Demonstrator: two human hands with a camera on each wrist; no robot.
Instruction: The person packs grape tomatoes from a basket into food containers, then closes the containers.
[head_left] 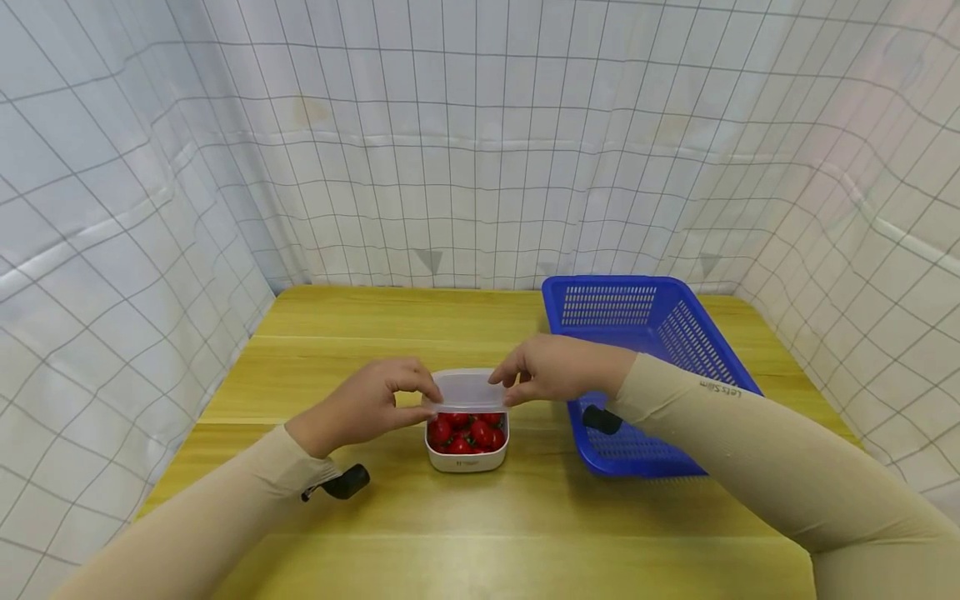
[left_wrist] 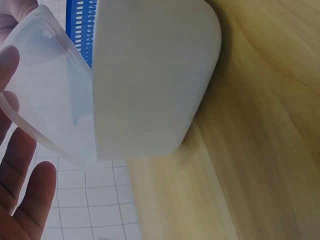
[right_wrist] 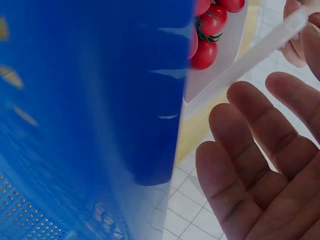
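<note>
A small white container (head_left: 467,462) holding several red cherry tomatoes (head_left: 460,435) stands on the table. Over its far side a translucent plastic lid (head_left: 468,388) is tilted up, leaving the tomatoes in view from the front. My left hand (head_left: 367,403) pinches the lid's left edge between thumb and fingers. At the opposite edge, my right hand (head_left: 566,368) pinches the lid too. The left wrist view shows the lid (left_wrist: 50,85) slanting away from the container's wall (left_wrist: 155,75). In the right wrist view, the outer fingers (right_wrist: 232,185) of the right hand extend beside the lid.
To the right stands a blue plastic basket (head_left: 583,450) with perforated walls, partly beneath my right forearm. The wooden table (head_left: 450,550) ends against a white grid-patterned sheet (head_left: 480,167), which also encloses both sides.
</note>
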